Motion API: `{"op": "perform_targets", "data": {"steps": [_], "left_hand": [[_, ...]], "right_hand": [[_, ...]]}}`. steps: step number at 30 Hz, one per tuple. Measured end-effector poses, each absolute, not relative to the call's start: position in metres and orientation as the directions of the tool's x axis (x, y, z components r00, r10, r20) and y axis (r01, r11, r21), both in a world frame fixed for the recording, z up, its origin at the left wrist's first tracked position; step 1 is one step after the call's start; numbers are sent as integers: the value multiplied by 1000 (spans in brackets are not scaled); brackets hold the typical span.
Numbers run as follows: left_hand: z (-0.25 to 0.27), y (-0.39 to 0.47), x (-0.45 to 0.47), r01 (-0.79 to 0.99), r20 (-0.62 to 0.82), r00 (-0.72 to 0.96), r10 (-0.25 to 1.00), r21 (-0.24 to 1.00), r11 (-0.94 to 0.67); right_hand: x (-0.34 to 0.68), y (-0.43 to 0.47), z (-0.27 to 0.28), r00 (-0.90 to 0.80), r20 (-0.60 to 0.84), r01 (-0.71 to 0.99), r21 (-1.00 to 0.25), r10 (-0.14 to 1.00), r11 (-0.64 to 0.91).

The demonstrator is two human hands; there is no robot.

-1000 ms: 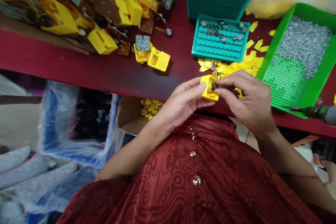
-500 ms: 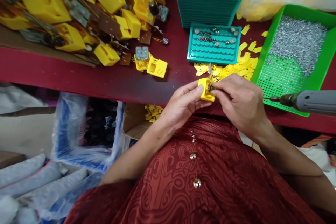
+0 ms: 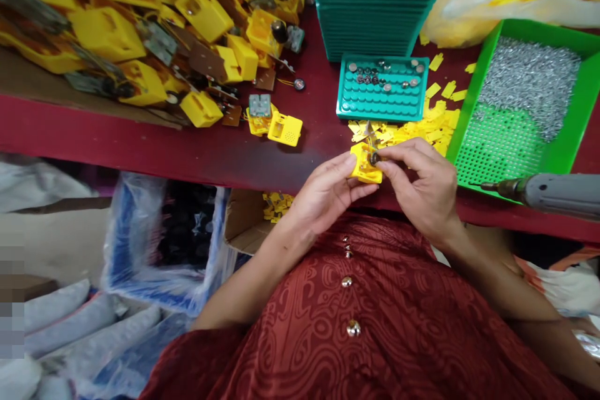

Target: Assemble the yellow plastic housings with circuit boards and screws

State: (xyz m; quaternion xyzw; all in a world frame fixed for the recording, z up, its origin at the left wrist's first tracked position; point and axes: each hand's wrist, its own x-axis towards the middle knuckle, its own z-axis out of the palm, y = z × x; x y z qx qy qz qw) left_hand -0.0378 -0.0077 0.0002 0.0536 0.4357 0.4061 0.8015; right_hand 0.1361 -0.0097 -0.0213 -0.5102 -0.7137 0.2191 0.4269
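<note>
Near the table's front edge, my left hand (image 3: 328,190) grips a small yellow plastic housing (image 3: 360,165) with its open side up. Thumb and index finger of my right hand (image 3: 419,184) pinch a small round dark part (image 3: 374,158) at the housing's right side. Thin wires and a small flat piece stick up from the housing's far edge. Just beyond my hands lies a heap of flat yellow plastic pieces (image 3: 434,128). A teal tray (image 3: 382,106) with several button-like metal cells stands behind that heap.
Stacked teal trays (image 3: 365,25) rise at the back. A green basket (image 3: 499,159) of small metal screws stands right, with a grey power screwdriver (image 3: 557,192) over its front edge. Yellow housings with circuit boards (image 3: 112,37) pile up left; a cardboard box (image 3: 246,219) sits below the table.
The view has shifted slightly, so the table appears lower. Both hands still hold the yellow housing and dark part; the right hand has turned a little and the housing shows more of its inside.
</note>
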Motion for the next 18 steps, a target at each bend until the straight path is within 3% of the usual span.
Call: {"op": "perform_targets", "data": {"steps": [11,18], "left_hand": [[0,-11,-35,-638,-661,281,695,413,651],[-1,-10,-35,-639,-673,282,683,399,657]], "right_hand": [[135,-11,-19,-289,518,690,-470,805,550],[137,-10,-26,-257,513,632,-552,819,544]]}}
